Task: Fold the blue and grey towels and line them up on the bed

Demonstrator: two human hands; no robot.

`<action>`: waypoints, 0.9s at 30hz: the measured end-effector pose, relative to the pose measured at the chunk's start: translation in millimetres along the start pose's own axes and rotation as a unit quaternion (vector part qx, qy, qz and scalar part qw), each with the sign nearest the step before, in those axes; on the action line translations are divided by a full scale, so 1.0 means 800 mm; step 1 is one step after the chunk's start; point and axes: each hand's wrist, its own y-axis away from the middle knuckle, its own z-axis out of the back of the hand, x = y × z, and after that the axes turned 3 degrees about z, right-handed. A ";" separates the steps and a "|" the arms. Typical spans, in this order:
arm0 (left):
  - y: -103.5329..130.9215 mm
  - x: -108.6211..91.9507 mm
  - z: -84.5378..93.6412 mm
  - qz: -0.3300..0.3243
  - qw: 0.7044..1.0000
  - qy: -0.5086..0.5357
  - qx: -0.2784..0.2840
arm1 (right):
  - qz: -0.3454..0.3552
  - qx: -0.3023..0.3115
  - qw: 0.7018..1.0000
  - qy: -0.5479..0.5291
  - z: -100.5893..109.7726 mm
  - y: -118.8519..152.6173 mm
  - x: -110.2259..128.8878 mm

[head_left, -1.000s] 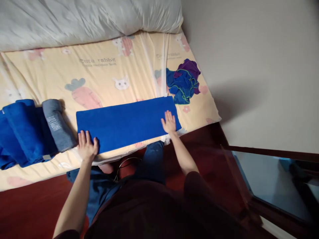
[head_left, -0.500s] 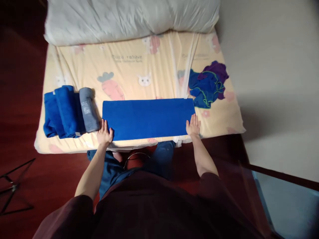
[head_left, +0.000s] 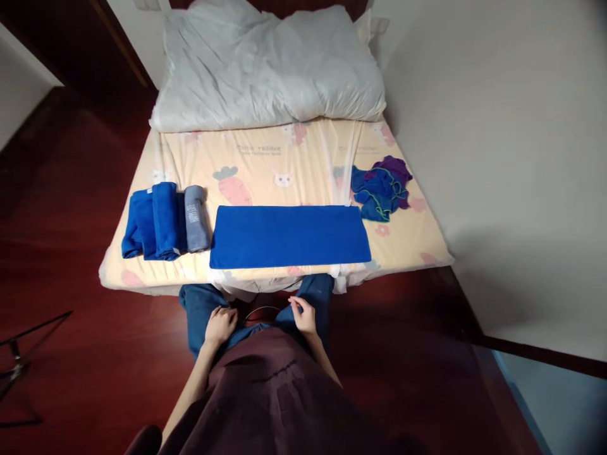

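Observation:
A blue towel (head_left: 290, 236) folded into a long, flat rectangle lies along the near edge of the bed. Neither hand touches it. My left hand (head_left: 221, 324) rests on my left thigh, its fingers loosely bent and holding nothing. Over my right thigh is my right hand (head_left: 304, 316), empty, with fingers slightly curled and apart. To the left of the flat towel stand folded blue towels (head_left: 154, 221) and a grey rolled towel (head_left: 196, 218) with white lettering. A crumpled blue cloth with green edging (head_left: 379, 193) and a purple cloth (head_left: 396, 172) lie on the right.
The bed has a yellow patterned sheet (head_left: 265, 167). A large white bundle of bedding (head_left: 270, 66) fills its far end. A pale wall (head_left: 474, 158) rises on the right, and a black metal stand (head_left: 18, 366) is on the red floor at the left.
Both hands have left the ends of the flat blue towel and drawn back to my lap. The view has tilted up, showing more of the bed's far end. The towel stays flat.

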 end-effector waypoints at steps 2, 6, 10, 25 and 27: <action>-0.003 0.000 0.009 -0.004 1.000 -0.012 0.021 | -0.026 -0.027 0.995 -0.093 -0.003 -0.009 0.009; -0.008 -0.002 0.022 -0.001 1.000 -0.014 0.016 | -0.082 -0.076 0.968 -0.224 0.003 -0.053 0.031; 0.000 -0.001 0.018 -0.007 1.000 -0.001 -0.005 | -0.153 -0.096 0.916 -0.359 -0.002 -0.082 0.044; 0.004 0.003 0.015 -0.013 1.000 -0.009 -0.014 | -0.178 -0.059 0.861 -0.472 -0.051 -0.127 0.053; 0.005 0.002 0.015 -0.011 1.000 -0.009 -0.014 | -0.179 -0.077 0.859 -0.473 -0.055 -0.139 0.058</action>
